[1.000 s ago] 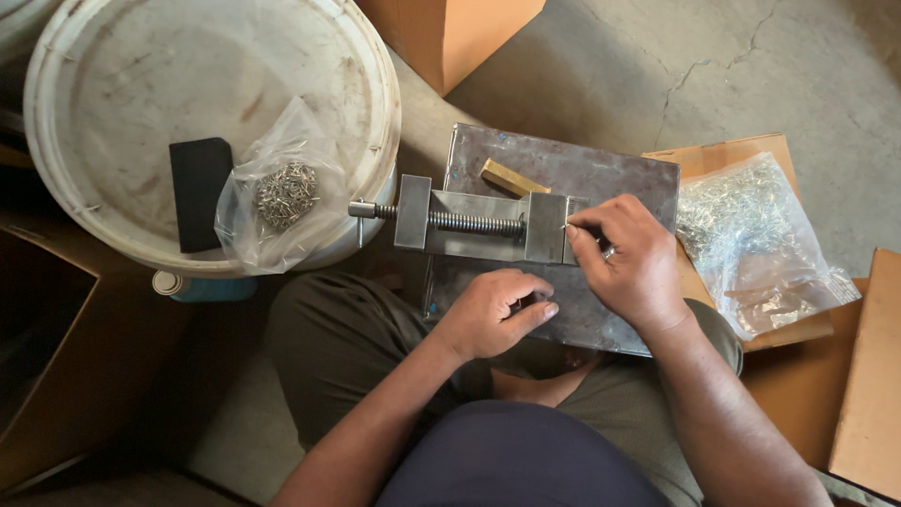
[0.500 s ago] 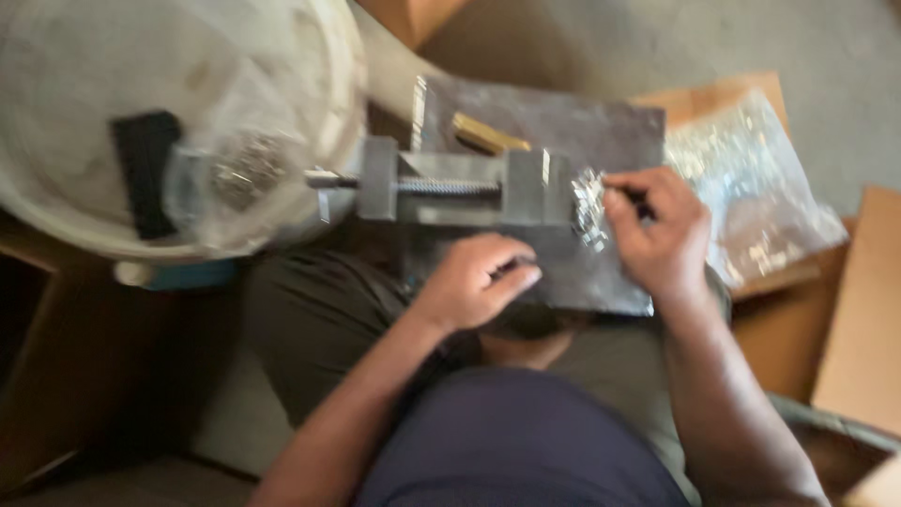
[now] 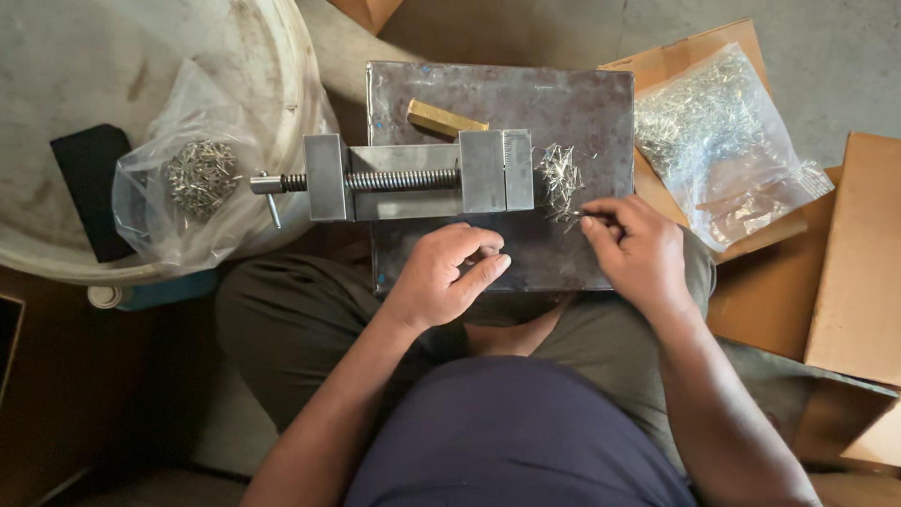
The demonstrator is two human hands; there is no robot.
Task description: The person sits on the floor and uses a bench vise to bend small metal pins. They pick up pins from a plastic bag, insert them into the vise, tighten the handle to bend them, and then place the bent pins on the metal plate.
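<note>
1. I take the steel plate (image 3: 582,103) on the lap as my clock centre. My right hand (image 3: 633,253) sits at about four o'clock on it, fingertips (image 3: 589,223) pinched narrow at the edge of a small heap of thin metal pins (image 3: 558,178). I cannot tell whether a pin is actually held between them.
2. My left hand (image 3: 446,277) rests at about seven o'clock, at the near edge of the plate, fingers curled loosely inward. Whether anything lies inside that curl I cannot tell.
3. The pin heap lies on the plate just right of centre, touching or just beside the jaw end of a small steel vise (image 3: 418,176).
4. The vise lies across the plate toward nine o'clock, its threaded screw showing, its jaws closed together, its handle end hanging past the plate's left edge.
5. A short brass bar (image 3: 446,119) lies tilted at eleven o'clock, just behind the vise.
6. At two to three o'clock, a clear plastic bag of more pins (image 3: 723,141) rests on a cardboard box (image 3: 863,253), off the plate.
7. At nine o'clock, well apart from the hands, a second clear bag (image 3: 202,183) holds a clump of metal pieces and leans on a large white bucket lid (image 3: 84,56), beside a flat black object (image 3: 89,183).
</note>
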